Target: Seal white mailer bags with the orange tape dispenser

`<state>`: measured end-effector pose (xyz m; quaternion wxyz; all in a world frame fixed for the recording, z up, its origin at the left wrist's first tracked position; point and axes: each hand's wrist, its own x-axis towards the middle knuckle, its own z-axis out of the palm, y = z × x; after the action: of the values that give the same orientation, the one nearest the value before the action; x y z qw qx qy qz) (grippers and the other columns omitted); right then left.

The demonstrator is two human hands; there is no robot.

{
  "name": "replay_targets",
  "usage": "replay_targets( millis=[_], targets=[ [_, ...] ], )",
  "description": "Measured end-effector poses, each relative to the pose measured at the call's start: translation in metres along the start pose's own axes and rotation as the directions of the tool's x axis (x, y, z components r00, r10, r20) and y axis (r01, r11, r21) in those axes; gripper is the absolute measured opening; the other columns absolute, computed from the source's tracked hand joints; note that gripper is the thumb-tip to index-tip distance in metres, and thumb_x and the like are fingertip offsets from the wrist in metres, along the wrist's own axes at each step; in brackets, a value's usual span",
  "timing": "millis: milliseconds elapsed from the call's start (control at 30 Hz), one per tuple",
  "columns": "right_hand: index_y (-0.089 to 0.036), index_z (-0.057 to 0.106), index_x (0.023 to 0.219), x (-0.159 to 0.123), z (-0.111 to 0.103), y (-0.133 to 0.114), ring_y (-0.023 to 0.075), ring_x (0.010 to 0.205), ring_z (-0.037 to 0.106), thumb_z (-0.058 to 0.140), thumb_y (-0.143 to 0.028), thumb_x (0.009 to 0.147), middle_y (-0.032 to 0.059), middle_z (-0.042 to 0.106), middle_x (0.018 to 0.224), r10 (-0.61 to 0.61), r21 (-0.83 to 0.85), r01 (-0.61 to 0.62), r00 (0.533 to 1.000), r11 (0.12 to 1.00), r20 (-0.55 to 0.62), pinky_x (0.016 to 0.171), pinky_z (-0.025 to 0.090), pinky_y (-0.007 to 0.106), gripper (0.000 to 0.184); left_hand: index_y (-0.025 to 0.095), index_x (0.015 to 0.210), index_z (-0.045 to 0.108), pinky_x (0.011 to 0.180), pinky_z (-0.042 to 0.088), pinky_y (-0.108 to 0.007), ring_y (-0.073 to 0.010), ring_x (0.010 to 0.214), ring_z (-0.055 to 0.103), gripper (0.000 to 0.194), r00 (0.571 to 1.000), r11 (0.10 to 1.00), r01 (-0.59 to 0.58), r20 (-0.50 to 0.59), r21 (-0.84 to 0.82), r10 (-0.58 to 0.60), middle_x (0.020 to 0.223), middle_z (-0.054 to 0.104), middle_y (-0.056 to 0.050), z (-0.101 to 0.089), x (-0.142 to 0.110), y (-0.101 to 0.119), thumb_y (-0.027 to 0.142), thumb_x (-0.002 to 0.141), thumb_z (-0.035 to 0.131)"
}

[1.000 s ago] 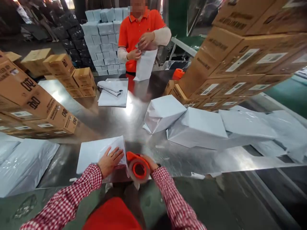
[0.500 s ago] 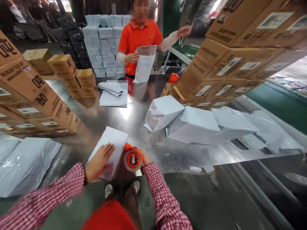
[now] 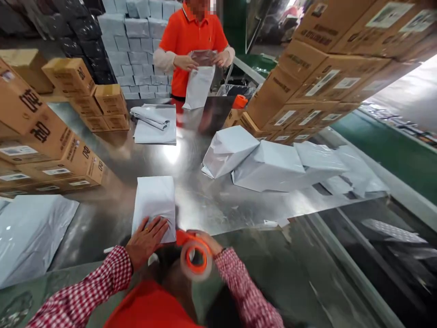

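My left hand (image 3: 146,241) lies flat on the near end of a white folded mailer parcel (image 3: 154,202), pressing it against the steel table, with its fingers spread. Just to the right, my right hand (image 3: 205,243) grips an orange tape dispenser (image 3: 195,258) with a roll of clear tape. The dispenser is blurred and sits beside the parcel's near right corner, above my lap. Both my checked red-and-white sleeves reach in from the bottom of the view.
Opposite me, a co-worker (image 3: 194,45) in an orange shirt holds a white mailer bag (image 3: 198,86). The stainless table (image 3: 191,182) carries folded mailers (image 3: 153,132) and white parcels (image 3: 269,166). Cardboard boxes (image 3: 70,77) stand stacked on both sides.
The white parcel has turned so its long side points away from me. My right hand has drawn the tape dispenser back toward my body, and the view has shifted slightly.
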<state>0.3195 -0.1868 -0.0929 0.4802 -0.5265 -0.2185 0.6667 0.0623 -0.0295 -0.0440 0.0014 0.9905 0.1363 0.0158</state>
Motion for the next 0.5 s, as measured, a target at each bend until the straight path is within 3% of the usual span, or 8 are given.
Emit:
replay_targets(
  millis=[100,167,333,433,500],
  targets=[
    [-0.019,0.077,0.106,-0.048,0.022,0.061,0.0313,0.109,0.068,0.073,-0.066,0.071,0.0138,0.075,0.114,0.09,0.073,-0.084,0.993,0.994,-0.079,0.105,0.048,0.048,0.06,0.024,0.151,0.045,0.12,0.028,-0.049,-0.0259,0.142,0.044,0.049,1.0,1.0,0.021,-0.016,-0.021,-0.021,0.152,0.053,-0.005,-0.004,0.001,0.003,0.033,0.103,0.044],
    [-0.019,0.076,0.11,-0.049,0.037,0.079,0.0321,0.115,0.066,0.071,-0.068,0.071,0.014,0.073,0.12,0.108,0.069,-0.102,0.99,0.992,-0.086,0.109,0.045,0.049,0.063,0.024,0.151,0.046,0.12,0.027,-0.048,-0.0258,0.144,0.042,0.049,1.0,0.999,0.024,-0.016,-0.029,-0.024,0.153,0.051,-0.005,-0.006,0.002,0.003,0.034,0.103,0.043],
    [-0.013,0.068,0.125,0.007,0.074,0.063,0.0314,0.12,0.063,0.052,-0.069,0.081,0.0155,0.069,0.128,0.023,-0.219,-0.017,0.999,0.976,0.025,0.109,0.045,0.047,0.073,0.021,0.149,0.048,0.119,0.028,-0.049,-0.0266,0.142,0.044,0.048,0.999,1.0,-0.027,-0.028,-0.001,0.027,0.152,0.052,-0.006,-0.008,0.001,-0.004,0.033,0.103,0.042],
    [-0.017,0.077,0.108,0.02,0.101,0.052,0.0323,0.113,0.065,0.071,-0.054,0.07,0.0096,0.076,0.113,0.049,-0.358,0.029,0.977,0.933,0.209,0.107,0.046,0.044,0.054,0.02,0.148,0.049,0.119,0.029,-0.049,-0.0275,0.141,0.045,0.048,0.998,0.999,-0.036,-0.051,0.002,0.036,0.152,0.053,-0.007,-0.005,0.003,-0.009,0.035,0.103,0.042],
    [-0.018,0.08,0.1,0.01,0.107,0.046,0.0333,0.111,0.066,0.075,-0.045,0.067,0.0089,0.078,0.109,0.077,-0.464,0.068,0.955,0.883,0.286,0.108,0.044,0.043,0.043,0.018,0.15,0.046,0.12,0.028,-0.051,-0.0289,0.142,0.045,0.051,0.995,0.997,-0.072,-0.074,0.0,0.072,0.152,0.052,-0.008,-0.002,0.002,-0.012,0.037,0.102,0.043]
  ],
)
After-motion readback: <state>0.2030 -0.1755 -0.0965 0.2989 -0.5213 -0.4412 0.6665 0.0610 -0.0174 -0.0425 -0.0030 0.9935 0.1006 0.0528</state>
